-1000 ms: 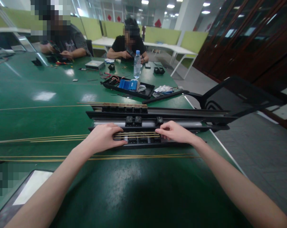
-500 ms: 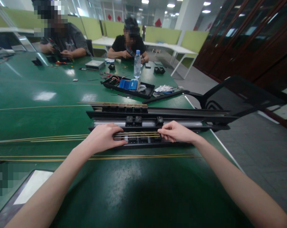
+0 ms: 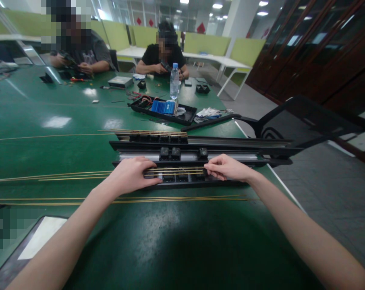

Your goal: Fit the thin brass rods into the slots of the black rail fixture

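Several thin brass-coloured rods [image 3: 176,171] lie lengthwise over black blocks [image 3: 182,177] in the nearest black channel rail [image 3: 188,185]. My left hand [image 3: 131,174] is curled over the rods at the rail's left end, thumb on the near side and fingers on the far side. At the rods' right ends, my right hand [image 3: 226,167] is closed in a pinch; whatever sits between its fingertips is hidden. Behind, a second rail [image 3: 237,156] carries three dark blocks [image 3: 175,153]. Further back, more rods [image 3: 158,133] rest across a row of blocks.
Loose rods [image 3: 182,198] lie on the green table [image 3: 170,241] nearer me. Beyond the rails are a black tray [image 3: 185,117] with blue parts, a water bottle [image 3: 174,82] and gloves [image 3: 208,114]. A chair [image 3: 291,125] stands right. Two people work across the table.
My right hand has shifted slightly to the right, its fingertips a little further along past the rod ends. The left hand and the rails have stayed put.
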The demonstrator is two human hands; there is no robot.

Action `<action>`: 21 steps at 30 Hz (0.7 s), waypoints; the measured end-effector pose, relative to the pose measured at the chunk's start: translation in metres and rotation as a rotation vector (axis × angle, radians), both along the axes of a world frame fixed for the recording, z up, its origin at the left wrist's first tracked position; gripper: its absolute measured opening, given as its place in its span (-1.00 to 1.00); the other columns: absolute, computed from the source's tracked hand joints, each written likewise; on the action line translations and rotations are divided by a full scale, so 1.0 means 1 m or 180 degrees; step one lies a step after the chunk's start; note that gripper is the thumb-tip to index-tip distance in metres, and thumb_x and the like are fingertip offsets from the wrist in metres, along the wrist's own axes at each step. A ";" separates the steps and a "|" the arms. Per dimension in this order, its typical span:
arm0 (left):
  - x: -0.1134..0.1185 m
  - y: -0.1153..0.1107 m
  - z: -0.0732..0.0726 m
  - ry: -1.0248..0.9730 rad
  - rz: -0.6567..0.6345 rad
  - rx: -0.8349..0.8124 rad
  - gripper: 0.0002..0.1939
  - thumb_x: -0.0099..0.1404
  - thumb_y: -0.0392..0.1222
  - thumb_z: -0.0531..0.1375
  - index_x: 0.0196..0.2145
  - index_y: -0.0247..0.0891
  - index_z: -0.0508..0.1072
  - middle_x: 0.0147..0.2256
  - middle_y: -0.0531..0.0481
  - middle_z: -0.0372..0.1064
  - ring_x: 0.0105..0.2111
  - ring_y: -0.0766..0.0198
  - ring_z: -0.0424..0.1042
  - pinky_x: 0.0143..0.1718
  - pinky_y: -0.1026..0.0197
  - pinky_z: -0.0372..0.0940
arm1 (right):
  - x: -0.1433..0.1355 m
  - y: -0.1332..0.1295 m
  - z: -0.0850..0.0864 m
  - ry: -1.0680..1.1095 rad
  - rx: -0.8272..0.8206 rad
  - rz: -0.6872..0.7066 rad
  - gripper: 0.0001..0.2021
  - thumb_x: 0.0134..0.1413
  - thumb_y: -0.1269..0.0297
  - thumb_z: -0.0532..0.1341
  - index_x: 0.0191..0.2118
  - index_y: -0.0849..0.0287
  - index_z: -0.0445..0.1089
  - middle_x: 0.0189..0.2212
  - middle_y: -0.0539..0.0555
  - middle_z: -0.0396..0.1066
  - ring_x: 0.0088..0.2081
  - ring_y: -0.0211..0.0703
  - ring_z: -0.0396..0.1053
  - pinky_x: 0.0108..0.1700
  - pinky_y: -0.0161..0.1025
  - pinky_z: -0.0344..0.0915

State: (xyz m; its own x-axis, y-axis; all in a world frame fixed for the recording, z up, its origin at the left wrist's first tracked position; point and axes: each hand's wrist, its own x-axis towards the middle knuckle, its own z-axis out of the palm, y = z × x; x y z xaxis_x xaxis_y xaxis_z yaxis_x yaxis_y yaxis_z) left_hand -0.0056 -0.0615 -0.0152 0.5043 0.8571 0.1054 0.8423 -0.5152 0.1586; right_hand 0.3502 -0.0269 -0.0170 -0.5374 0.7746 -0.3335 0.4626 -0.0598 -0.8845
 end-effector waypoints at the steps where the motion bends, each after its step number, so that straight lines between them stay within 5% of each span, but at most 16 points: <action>1: 0.000 0.000 0.000 -0.0012 0.0003 -0.0003 -0.39 0.20 0.35 0.11 -0.09 -0.18 0.57 -0.18 -0.12 0.56 -0.19 0.04 0.52 -0.15 0.11 0.35 | 0.001 0.000 0.000 0.0024 -0.0023 -0.0007 -0.53 0.10 -0.14 0.25 -0.43 0.26 0.40 -0.64 -0.07 0.28 -0.67 -0.44 0.12 -0.61 -0.40 0.01; 14: 0.000 0.000 0.000 0.0035 -0.0018 0.0035 -0.40 0.22 0.35 0.11 -0.10 -0.18 0.57 -0.19 -0.12 0.56 -0.20 0.06 0.52 -0.15 0.12 0.36 | 0.023 -0.005 0.004 -0.0203 -0.0006 -0.0029 -0.54 0.16 -0.15 0.17 -0.34 0.24 0.45 -0.56 -0.04 0.33 -0.65 -0.43 0.06 -0.60 -0.36 -0.05; 21: 0.001 0.000 0.000 0.0077 -0.0024 0.0022 -0.39 0.23 0.35 0.09 -0.09 -0.20 0.56 -0.19 -0.13 0.56 -0.20 0.04 0.53 -0.15 0.10 0.36 | -0.012 -0.004 0.003 -0.0325 0.0280 -0.0047 -0.47 0.15 -0.23 0.12 -0.46 0.21 0.37 -0.63 -0.05 0.29 -0.65 -0.39 0.08 -0.58 -0.34 0.00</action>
